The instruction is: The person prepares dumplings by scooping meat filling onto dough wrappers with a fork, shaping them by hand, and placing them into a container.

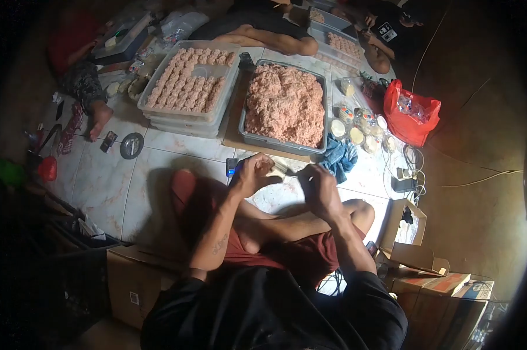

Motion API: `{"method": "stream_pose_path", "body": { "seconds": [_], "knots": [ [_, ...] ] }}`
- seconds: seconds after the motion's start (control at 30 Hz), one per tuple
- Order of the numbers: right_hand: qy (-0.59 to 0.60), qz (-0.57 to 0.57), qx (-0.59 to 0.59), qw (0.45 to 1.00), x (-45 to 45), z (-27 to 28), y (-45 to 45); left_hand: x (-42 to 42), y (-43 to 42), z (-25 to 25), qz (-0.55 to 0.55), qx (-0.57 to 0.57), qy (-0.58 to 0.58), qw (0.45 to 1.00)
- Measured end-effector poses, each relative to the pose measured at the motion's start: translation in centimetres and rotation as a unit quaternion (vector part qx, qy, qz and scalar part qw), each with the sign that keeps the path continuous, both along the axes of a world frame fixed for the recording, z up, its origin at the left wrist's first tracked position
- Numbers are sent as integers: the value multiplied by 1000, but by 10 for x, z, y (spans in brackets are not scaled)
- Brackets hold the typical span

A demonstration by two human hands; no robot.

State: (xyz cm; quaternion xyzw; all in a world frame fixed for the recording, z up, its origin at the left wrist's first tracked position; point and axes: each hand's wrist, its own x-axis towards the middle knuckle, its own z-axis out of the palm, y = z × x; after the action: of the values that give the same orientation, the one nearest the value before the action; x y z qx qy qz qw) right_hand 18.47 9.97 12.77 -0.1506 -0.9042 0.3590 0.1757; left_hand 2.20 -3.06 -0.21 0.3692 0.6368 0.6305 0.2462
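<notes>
Over the floor in front of my crossed legs, my left hand is raised with its fingers curved and its thumb apart from them. My right hand is closed on a thin flat tool, whose narrow end points toward my left hand; its exact kind is too small to tell. Just beyond both hands stands a grey tub heaped with pink minced mixture. Left of it, a clear plastic tray holds rows of shaped pink lumps, on top of another tray.
A blue cloth and several small round containers lie right of the tub. Further right are a red plastic bag, cables and a cardboard box. Other people sit around the trays; one bare foot shows at left.
</notes>
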Motion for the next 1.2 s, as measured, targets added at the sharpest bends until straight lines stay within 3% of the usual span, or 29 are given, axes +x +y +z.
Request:
{"method": "stream_pose_path", "body": {
  "seconds": [0.03, 0.07, 0.1, 0.17, 0.2, 0.27, 0.33, 0.4, 0.43, 0.6, 0.67, 0.7, 0.73, 0.8, 0.87, 0.93, 1.07, 1.13, 1.17, 1.2],
  "knots": [
    [-6, -44, -17, 999, 2, 13, -5, 1, -18, 34, -16, -29, 60, 998],
    [-6, -44, -17, 999, 2, 11, -6, 1, -14, 25, -17, -30, 60, 998],
    [8, -24, -22, 999, 1, 7, -8, 0, -8, 11, -53, 35, -76, 995],
    [30, 43, -16, 999, -3, -9, -14, 7, 3, 8, 2, 35, 60, 998],
    [30, 43, -16, 998, 0, -8, -17, 10, -2, 19, 3, 35, 61, 998],
    [25, -49, -42, 998, 1, 4, -21, 9, -12, 54, -6, 39, 56, 998],
    [2, -67, -24, 997, 5, 16, -24, 12, -9, 55, 7, 103, -5, 995],
    [4, -14, -22, 1000, 4, 3, -26, 6, 4, 37, 12, 87, 156, 984],
    [32, -18, -2, 999, 2, -1, -25, 8, 4, 39, 21, 0, 140, 990],
    [35, -101, -15, 994, 4, 12, -22, 13, 3, 55, 124, -74, 121, 982],
    [19, -35, 3, 999, 1, -2, -22, 17, 9, 57, 83, -3, 95, 992],
    [56, -41, 12, 998, 3, 3, -22, 14, 9, 61, 51, 66, 51, 995],
    [52, -81, -45, 994, 5, 5, -22, 11, -6, 72, 18, 43, 83, 996],
    [38, -119, -52, 991, 10, 22, -23, 4, -6, 51, -40, 148, -63, 986],
    [38, -25, -48, 998, 5, 4, -23, 1, 0, 25, -12, 85, -65, 994],
    [32, -24, -20, 999, 1, 8, -27, -1, 0, 43, -6, -37, 161, 986],
    [46, -87, -22, 995, 1, 13, -30, 5, 3, 39, 35, -95, 150, 983],
    [22, -21, -18, 999, -3, 2, -23, 7, 2, 67, 29, -163, 153, 974],
    [35, -7, 9, 999, 2, 8, -20, 8, 4, 62, -8, -27, -116, 993],
    [57, -17, -4, 998, 6, 11, -18, 9, 6, 55, -52, 113, -372, 920]
  ]
}}
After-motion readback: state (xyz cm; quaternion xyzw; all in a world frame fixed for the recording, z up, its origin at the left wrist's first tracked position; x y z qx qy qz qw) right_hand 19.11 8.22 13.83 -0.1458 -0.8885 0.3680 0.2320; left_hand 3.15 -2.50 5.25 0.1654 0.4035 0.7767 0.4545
